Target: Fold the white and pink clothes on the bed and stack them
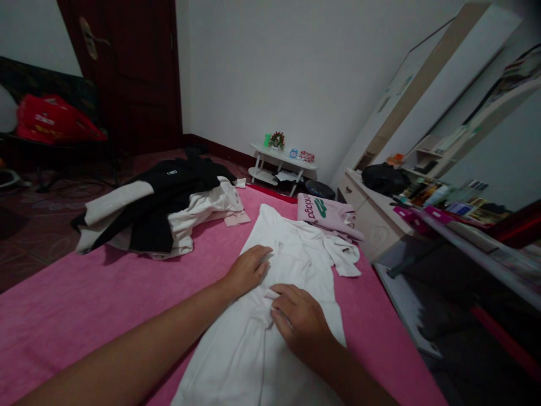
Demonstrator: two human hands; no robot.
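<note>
A white T-shirt [296, 265] lies spread lengthwise on a pink bed cover, one short sleeve sticking out at the right and its lower part reaching toward me. My left hand [249, 270] rests on the shirt's left side near the chest, fingers stretched over the fabric. Lower down, my right hand [302, 318] pinches a raised fold at the middle of the shirt between thumb and fingers. Creases run from that fold toward the near end.
The pink bed cover [181, 287] carries a heap of black and white clothes [169, 197] at the left and a folded pink garment [325, 213] with lettering at the far right. Beyond stand a small white table [283, 153] and, rightward, a cluttered dresser [372, 211].
</note>
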